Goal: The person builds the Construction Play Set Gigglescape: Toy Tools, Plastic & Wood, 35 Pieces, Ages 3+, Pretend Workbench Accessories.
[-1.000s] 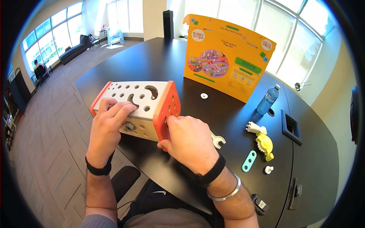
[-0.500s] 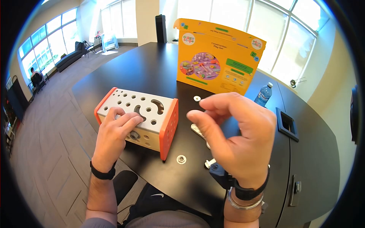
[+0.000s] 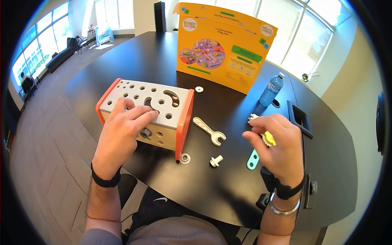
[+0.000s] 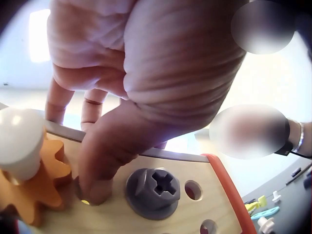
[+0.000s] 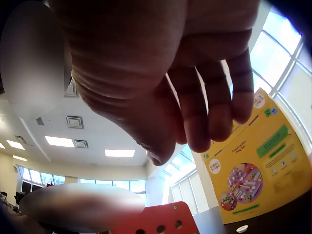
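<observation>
Yellow box (image 3: pixel 224 47) reads "Construction Play Set"; left hand (image 3: pixel 120 134) grips toolbox (image 3: pixel 164 109); right hand (image 3: pixel 281 149) fingers apart.

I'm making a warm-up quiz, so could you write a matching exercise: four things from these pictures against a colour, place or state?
Things
1. Wrench
2. Left hand
3. Bottle
4. Carton

Descriptions
A. Gripping the toy box
B. Cream, lying flat
C. Yellow-orange, printed
D. Blue, upright

Pairs: 1-B, 2-A, 3-D, 4-C
</observation>
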Demonstrator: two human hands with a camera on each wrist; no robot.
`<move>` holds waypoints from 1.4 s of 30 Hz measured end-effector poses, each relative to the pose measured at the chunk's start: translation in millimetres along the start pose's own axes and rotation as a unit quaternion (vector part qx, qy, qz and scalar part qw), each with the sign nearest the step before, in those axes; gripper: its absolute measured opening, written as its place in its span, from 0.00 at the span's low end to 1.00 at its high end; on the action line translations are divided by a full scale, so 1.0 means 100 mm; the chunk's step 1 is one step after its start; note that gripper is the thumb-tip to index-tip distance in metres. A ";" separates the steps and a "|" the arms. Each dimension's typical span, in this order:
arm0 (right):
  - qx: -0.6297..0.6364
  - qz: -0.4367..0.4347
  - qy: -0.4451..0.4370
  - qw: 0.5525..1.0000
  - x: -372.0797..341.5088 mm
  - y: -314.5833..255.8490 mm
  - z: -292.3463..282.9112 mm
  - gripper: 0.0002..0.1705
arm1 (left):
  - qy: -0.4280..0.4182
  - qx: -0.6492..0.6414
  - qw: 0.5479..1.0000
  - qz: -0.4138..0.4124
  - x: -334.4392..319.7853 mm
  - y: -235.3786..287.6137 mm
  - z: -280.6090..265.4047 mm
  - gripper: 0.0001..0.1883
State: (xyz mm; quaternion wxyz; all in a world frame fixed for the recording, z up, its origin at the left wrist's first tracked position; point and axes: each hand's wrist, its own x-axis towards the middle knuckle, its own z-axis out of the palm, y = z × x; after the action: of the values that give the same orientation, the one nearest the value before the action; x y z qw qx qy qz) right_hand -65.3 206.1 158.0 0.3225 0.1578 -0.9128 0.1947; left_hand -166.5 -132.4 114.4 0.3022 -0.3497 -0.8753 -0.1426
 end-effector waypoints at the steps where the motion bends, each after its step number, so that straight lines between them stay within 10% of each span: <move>1: -0.003 0.005 0.004 1.000 -0.02 -0.03 0.04 0.14 | -0.002 -0.002 1.000 0.001 0.02 0.02 0.01 0.24; 10: -0.066 -0.052 -0.316 0.945 -0.29 -0.11 0.93 0.19 | -0.006 -0.026 1.000 0.008 0.07 0.21 0.13 0.29; 17: -0.144 -0.008 -0.376 0.915 -0.31 0.04 0.99 0.18 | 0.016 -0.028 0.999 0.015 0.02 0.21 0.15 0.32; 22: -0.088 -0.017 -0.324 0.942 -0.29 0.09 0.94 0.07 | 0.016 -0.032 0.999 0.040 0.02 0.27 0.18 0.32; 32: 0.024 0.024 -0.079 0.996 0.09 -0.11 0.26 0.21 | 0.068 -0.163 0.983 0.055 0.03 0.06 -0.04 0.24; 35: 0.265 0.015 -0.006 0.964 0.15 -0.14 0.32 0.20 | 0.111 -0.139 0.983 -0.031 -0.02 -0.15 -0.26 0.20; 42: 0.280 0.038 -0.063 0.957 0.58 -0.21 0.59 0.14 | 0.079 -0.101 0.987 -0.099 -0.09 -0.45 -0.17 0.15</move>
State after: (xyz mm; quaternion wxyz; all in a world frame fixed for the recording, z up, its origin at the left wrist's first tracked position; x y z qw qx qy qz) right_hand -130.9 150.7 158.7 0.1990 0.2187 -0.8455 0.4445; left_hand -185.6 -177.3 120.7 0.3181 -0.2776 -0.8599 -0.2868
